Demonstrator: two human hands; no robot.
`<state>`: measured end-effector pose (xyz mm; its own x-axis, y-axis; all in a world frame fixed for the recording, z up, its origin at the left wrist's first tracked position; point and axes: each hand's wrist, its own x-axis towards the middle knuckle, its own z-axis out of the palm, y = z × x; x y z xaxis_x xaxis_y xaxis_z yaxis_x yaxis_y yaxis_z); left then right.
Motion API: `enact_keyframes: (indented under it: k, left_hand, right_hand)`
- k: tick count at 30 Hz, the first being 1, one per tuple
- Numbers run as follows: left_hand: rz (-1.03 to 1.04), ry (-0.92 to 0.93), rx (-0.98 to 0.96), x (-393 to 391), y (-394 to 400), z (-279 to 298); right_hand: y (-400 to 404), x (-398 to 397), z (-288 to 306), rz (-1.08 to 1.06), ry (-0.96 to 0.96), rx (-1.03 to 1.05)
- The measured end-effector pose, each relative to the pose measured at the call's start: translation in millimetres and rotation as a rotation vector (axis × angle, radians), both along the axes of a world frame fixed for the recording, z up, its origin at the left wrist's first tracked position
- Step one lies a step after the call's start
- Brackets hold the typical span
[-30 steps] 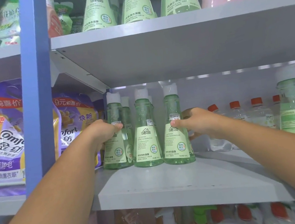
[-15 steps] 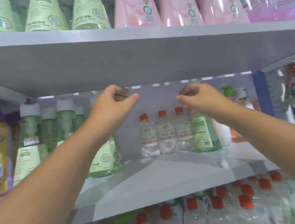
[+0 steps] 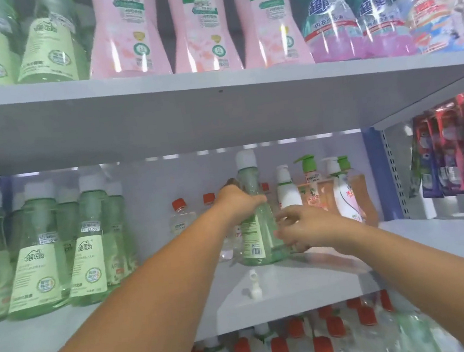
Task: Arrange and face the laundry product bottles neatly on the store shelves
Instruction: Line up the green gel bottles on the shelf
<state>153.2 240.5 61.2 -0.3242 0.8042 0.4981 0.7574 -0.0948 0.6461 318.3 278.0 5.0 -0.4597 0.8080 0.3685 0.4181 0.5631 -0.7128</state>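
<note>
While upright: 1 green bottle [image 3: 256, 231], 2 hands on it.

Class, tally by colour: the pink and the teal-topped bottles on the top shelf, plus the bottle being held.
Pink plastic bottles: 3
Teal-topped clear plastic bottles: 2
Green clear plastic bottle gripped by the left hand: 1
Total: 6

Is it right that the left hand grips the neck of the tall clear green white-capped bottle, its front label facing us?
Not quite. In the head view the left hand grips the tall clear green white-capped bottle, but the barcode side faces us, not the front label.
</note>
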Motion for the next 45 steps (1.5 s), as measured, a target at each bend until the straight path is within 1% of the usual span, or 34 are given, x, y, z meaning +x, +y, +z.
enact_keyframes:
  k: [2,4,6,8,10,14,18,21,23,25,28,30,32,35,37,39,40,41,43,44,45]
  left_hand:
    - [-0.021,-0.041,0.018,-11.0,-17.4,-1.3]
    - [-0.048,-0.058,0.047,-26.1,-43.9,-3.9]
    - [-0.069,-0.110,0.057,-44.5,-73.4,-6.3]
    - [-0.102,-0.204,0.061,-63.9,-102.4,-8.4]
    - [-0.091,-0.246,0.096,-78.5,-130.4,-12.4]
    - [0.138,-0.127,0.151,-101.0,-165.6,-21.9]
    - [0.236,-0.087,0.165,-132.1,-202.9,-17.7]
    - [0.249,-0.099,0.077,-169.6,-244.6,-14.3]
    - [0.286,-0.122,0.070,-191.6,-267.4,-14.8]
    - [0.362,-0.095,0.092,-208.4,-282.4,-20.0]
    - [0.537,-0.008,0.112,-224.7,-294.5,-30.0]
    - [0.551,-0.018,0.143,-233.3,-301.8,-32.0]
    - [0.519,-0.020,0.142,-238.9,-309.5,-32.0]
    - [0.500,-0.022,0.101,-255.0,-317.5,-33.7]
    - [0.548,-0.028,0.076,-265.8,-321.6,-35.4]
    - [0.608,-0.010,0.051,-270.3,-320.6,-35.8]
    - [0.638,-0.007,0.046,-272.7,-318.0,-36.0]
    - [0.654,-0.008,0.064,-272.1,-313.4,-35.5]
    - [0.714,0.006,0.187,-261.0,-298.8,-34.6]
    - [0.757,0.047,0.266,-250.3,-288.9,-35.4]
    - [0.776,0.107,0.347,-234.0,-278.4,-37.1]
  right_hand:
    - [9.3,8.0,5.2,-0.040,0.066,0.021]
    - [12.5,8.2,14.3,-0.101,0.056,0.100]
    - [4.4,-3.4,23.9,-0.047,0.017,0.104]
    - [-6.5,-23.2,28.9,0.060,-0.101,0.080]
    - [-17.5,-43.1,28.5,0.138,-0.277,0.099]
    - [-27.5,-68.5,19.6,0.169,-0.504,0.202]
    - [-38.9,-73.6,17.2,0.160,-0.828,0.270]
    - [-48.9,-80.9,12.1,0.193,-0.868,0.256]
    - [-53.1,-87.0,6.3,0.194,-0.917,0.276]
    - [-49.9,-93.1,0.7,0.203,-0.939,0.294]
    - [-43.0,-96.2,-6.2,0.203,-0.909,0.297]
    - [-38.4,-94.7,-9.4,0.207,-0.857,0.264]
    - [-33.6,-92.8,-11.7,0.211,-0.831,0.243]
    - [-38.5,-92.0,-10.9,0.174,-0.817,0.253]
    - [-55.2,-89.8,-7.6,0.147,-0.782,0.265]
    - [-56.0,-80.5,-3.9,0.095,-0.670,0.280]
    - [-50.3,-74.0,-3.2,0.039,-0.573,0.291]
    - [-41.9,-66.0,-2.3,-0.048,-0.433,0.310]
    - [-23.1,-43.7,1.0,-0.300,-0.136,0.364]
    - [-14.0,-32.4,2.3,-0.421,-0.042,0.378]
    - [-5.1,-23.3,4.6,-0.501,-0.008,0.373]
